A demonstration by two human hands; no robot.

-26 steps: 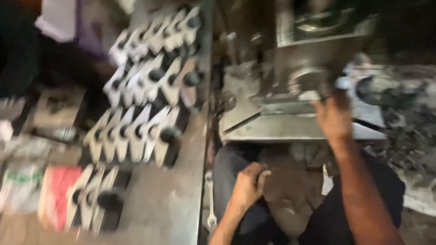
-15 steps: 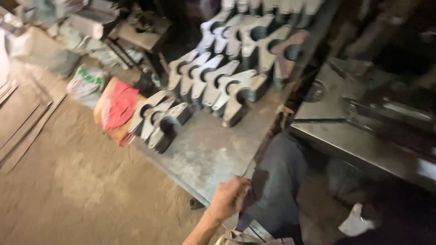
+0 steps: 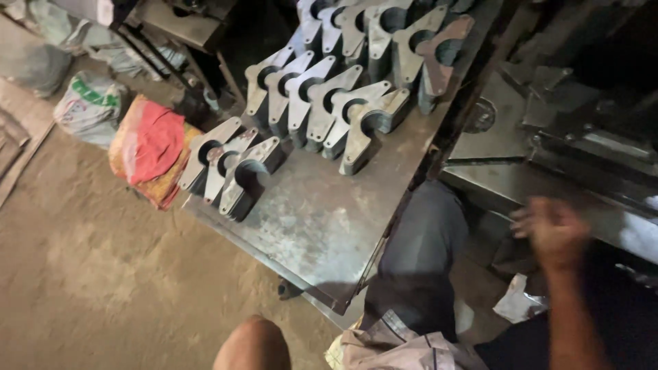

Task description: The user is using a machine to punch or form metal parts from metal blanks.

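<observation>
Fingers of the right hand (image 3: pixel 552 229) are loosely spread and motion-blurred, clamped on nothing; the hand hangs over the edge of the grey steel machine bed (image 3: pixel 493 130) on the right, just above the person's dark trouser knee (image 3: pixel 421 240). Left hand: not visible, only a bare elbow or forearm (image 3: pixel 253 342) pokes in at the bottom edge, so finger state can't be told. Nearest workpieces are the flat grey steel bracket plates with U-shaped cut-outs (image 3: pixel 329 103), standing on edge in rows on the worn steel-topped bench (image 3: pixel 322 226), well apart from the right hand. Each plate's long axis runs from the bench upward at a lean, notch end toward the bench's near edge, narrow tip pointing up and away to frame top. Rows themselves run diagonally, lower left to upper right: front row of three (image 3: pixel 229 168), middle row of about six, more rows behind, partly cut off at the top. One rust-brown plate (image 3: pixel 442 44) sits at the right end of a back row. Left of the bench on the dirt floor (image 3: pixel 89 274): a red and orange cloth bundle (image 3: pixel 147 147) touching the bench corner, and a white sack (image 3: pixel 86 106) beside it. Crumpled white scrap (image 3: pixel 517 301) lies below the right hand.
</observation>
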